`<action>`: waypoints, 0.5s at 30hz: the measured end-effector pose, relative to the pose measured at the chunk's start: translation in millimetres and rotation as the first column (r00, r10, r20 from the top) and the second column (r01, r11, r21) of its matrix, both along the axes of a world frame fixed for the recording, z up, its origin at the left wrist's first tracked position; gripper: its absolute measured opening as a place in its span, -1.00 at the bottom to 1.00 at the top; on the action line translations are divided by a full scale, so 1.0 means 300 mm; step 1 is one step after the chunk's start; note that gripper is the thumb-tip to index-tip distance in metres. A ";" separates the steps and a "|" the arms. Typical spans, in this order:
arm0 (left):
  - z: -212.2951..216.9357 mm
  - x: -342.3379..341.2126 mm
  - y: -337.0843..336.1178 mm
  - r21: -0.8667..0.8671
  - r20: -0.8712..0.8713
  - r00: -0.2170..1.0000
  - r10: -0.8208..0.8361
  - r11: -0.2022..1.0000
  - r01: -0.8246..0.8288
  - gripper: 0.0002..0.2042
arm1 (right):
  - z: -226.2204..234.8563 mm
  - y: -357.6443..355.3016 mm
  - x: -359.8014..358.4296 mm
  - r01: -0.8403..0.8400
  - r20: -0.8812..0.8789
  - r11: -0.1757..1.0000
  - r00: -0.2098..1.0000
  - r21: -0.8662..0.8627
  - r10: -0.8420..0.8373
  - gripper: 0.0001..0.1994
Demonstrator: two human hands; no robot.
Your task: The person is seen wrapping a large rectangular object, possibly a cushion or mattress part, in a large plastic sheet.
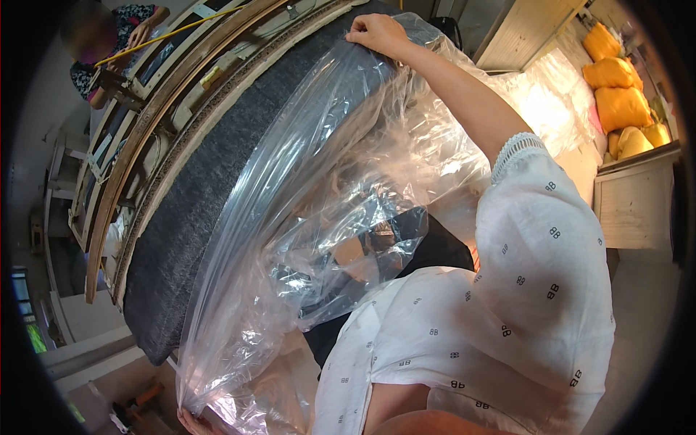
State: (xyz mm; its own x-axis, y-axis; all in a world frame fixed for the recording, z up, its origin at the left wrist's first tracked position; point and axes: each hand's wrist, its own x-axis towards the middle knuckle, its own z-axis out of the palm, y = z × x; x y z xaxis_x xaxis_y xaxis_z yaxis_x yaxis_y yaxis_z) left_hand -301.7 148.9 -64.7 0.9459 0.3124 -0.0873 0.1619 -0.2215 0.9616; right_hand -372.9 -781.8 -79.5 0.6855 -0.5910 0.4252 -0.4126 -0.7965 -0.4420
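A large sheet of clear plastic film (pixel 304 156) hangs in folds in front of me, partly over a long piece covered in dark grey, short-napped fabric (pixel 192 199). At the far end, my right hand (pixel 375 34) is closed in a pinch on the film's gathered edge, just over the grey fabric. Low on the left, my left hand (pixel 194 422) shows only in part, at the bunched near corner of the film. Its fingers curl against the plastic there. Between the hands, the film's edge runs as tight, shiny folds.
Beyond the grey piece runs a wooden frame (pixel 123 174) with slats. A yellow strip (pixel 170 35) lies across it. Another person's hand (pixel 143 30) is at the far left. Yellow bundles (pixel 622 105) are stacked at the right, above a pale cabinet (pixel 634 199).
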 end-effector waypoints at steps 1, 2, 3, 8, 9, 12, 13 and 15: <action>-0.014 0.000 0.007 0.004 -0.012 1.000 -0.013 1.000 0.013 -0.67 | -0.003 -0.019 -0.010 -0.001 -0.034 1.000 0.999 0.026 0.002 -0.74; -0.028 0.001 0.014 0.009 -0.025 0.999 -0.026 1.000 0.026 -0.67 | -0.007 -0.035 -0.016 -0.001 -0.067 0.999 0.998 0.053 0.005 -0.73; -0.032 0.002 0.022 0.018 -0.037 0.999 -0.039 0.999 0.040 -0.67 | -0.017 -0.042 -0.019 0.000 -0.067 0.998 0.998 0.056 0.004 -0.73; 0.003 -0.040 0.089 0.083 -0.093 0.993 -0.077 0.993 0.085 -0.66 | 0.039 -0.031 -0.023 -0.204 0.002 0.979 0.979 -0.007 0.204 -0.80; 0.015 -0.052 0.106 0.093 -0.105 0.991 -0.088 0.991 0.098 -0.66 | 0.000 -0.074 -0.031 -0.274 0.072 0.916 0.949 -0.294 0.307 -0.81; 0.093 -0.259 0.211 0.146 -0.124 0.992 -0.014 0.989 0.032 -0.66 | 0.140 0.015 0.020 -0.294 -0.108 0.951 0.946 0.100 0.304 -0.81; 0.097 -0.170 0.094 0.029 -0.028 0.999 0.040 0.999 -0.039 -0.63 | 0.095 -0.136 -0.005 -0.357 0.100 0.924 0.933 0.136 0.346 -0.82; 0.163 -0.089 -0.038 0.430 0.237 0.963 -0.129 0.903 0.015 -0.55 | 0.092 -0.206 0.058 -0.468 0.487 0.831 0.824 0.299 0.289 -0.83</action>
State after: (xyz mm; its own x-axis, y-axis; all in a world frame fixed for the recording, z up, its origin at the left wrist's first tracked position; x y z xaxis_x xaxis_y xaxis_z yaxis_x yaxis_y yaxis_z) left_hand -328.3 137.5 -15.8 0.9390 0.1957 0.2827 -0.1067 -0.6157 0.7807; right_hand -355.4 -843.6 -51.8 0.7060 -0.4952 0.5062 0.1740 -0.5716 -0.8019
